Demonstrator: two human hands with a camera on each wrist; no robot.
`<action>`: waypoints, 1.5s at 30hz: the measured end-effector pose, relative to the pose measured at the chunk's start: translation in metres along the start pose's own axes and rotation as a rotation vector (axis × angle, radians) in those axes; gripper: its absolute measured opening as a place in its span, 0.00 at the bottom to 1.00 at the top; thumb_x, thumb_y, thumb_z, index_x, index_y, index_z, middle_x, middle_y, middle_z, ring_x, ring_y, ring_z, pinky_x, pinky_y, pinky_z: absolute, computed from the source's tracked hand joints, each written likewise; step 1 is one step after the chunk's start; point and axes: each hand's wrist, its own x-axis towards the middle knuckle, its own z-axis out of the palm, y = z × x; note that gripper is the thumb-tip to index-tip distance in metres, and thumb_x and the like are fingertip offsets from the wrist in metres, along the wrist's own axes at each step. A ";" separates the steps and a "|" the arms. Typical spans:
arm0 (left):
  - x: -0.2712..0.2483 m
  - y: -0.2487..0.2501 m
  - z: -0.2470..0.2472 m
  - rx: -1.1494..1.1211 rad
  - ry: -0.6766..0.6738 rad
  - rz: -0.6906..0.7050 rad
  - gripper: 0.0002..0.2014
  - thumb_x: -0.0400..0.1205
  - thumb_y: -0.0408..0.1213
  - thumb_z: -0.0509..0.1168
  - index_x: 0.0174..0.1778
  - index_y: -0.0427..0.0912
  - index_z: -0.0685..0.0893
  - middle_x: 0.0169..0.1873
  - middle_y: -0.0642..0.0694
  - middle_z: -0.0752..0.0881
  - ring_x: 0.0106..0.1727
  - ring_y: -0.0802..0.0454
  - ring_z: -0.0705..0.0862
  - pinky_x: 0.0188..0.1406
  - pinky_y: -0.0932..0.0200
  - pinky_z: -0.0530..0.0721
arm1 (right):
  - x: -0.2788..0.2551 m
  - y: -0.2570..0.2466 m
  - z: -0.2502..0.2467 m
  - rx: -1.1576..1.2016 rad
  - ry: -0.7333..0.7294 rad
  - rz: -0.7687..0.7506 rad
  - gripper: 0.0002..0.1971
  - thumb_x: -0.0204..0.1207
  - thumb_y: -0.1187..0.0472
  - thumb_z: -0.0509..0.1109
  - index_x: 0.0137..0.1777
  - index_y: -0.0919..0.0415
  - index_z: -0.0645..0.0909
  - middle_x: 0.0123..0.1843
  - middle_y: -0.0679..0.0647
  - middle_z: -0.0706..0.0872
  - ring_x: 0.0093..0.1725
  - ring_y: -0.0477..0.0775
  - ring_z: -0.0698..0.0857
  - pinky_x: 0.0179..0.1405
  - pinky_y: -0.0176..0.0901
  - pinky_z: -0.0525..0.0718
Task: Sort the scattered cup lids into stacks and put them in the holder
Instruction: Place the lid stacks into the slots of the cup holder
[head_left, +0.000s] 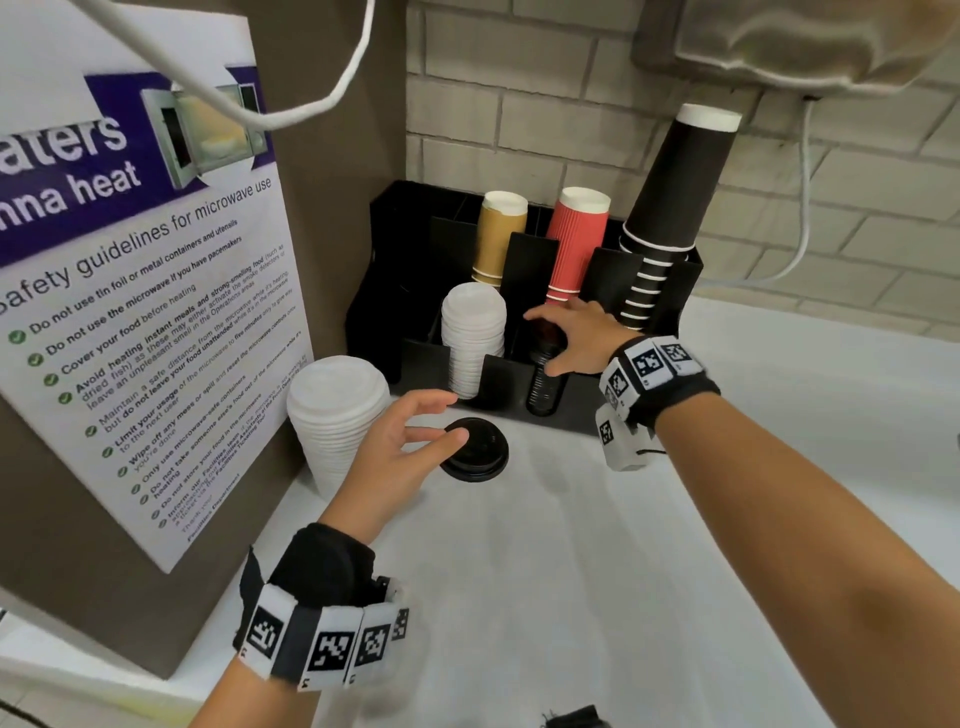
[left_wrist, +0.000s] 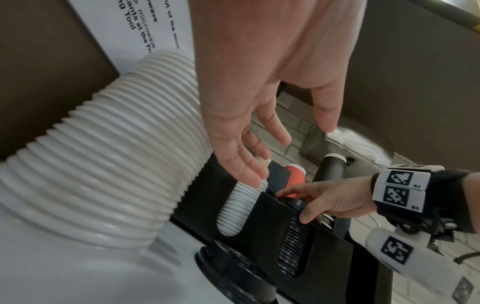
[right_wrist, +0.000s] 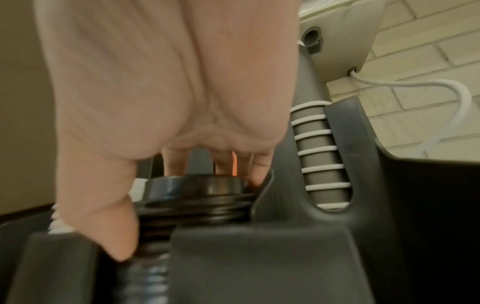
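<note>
Left hand (head_left: 395, 447) nearest, over tabletop (head_left: 571, 545), fingers spread and relaxed, holding nothing, tips just reaching loose black lid (head_left: 475, 449) lying in front of holder (head_left: 571, 410). Lid looks light, thin, slick plastic; best pinched at rim, thumb opposite fingers. White lid stack (head_left: 337, 415) on tabletop at left edge, tall, likely topples if squeezed high. Farther: right hand (head_left: 576, 338) curled round top of black lid stack (head_left: 543, 384) in holder's front slot. White lids (head_left: 472, 338) in next slot.
</note>
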 end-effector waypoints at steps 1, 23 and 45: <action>0.000 0.000 0.000 -0.002 0.000 -0.003 0.15 0.80 0.39 0.72 0.59 0.59 0.82 0.61 0.58 0.81 0.54 0.60 0.85 0.52 0.64 0.81 | -0.001 -0.001 0.004 -0.041 0.006 -0.008 0.42 0.71 0.54 0.75 0.82 0.42 0.58 0.80 0.60 0.62 0.76 0.65 0.63 0.73 0.58 0.67; 0.007 -0.003 0.000 -0.056 0.069 0.050 0.12 0.83 0.35 0.69 0.54 0.60 0.84 0.56 0.57 0.83 0.53 0.53 0.85 0.60 0.47 0.85 | -0.035 -0.074 0.053 -0.022 -0.047 -0.318 0.21 0.77 0.58 0.68 0.69 0.59 0.78 0.63 0.61 0.80 0.63 0.61 0.79 0.62 0.53 0.79; -0.001 0.029 0.001 -0.055 0.035 0.190 0.12 0.81 0.30 0.69 0.54 0.53 0.83 0.51 0.54 0.85 0.45 0.64 0.84 0.52 0.65 0.81 | -0.039 -0.032 0.023 0.680 0.145 -0.268 0.29 0.64 0.59 0.83 0.63 0.50 0.75 0.56 0.51 0.82 0.53 0.48 0.82 0.51 0.27 0.78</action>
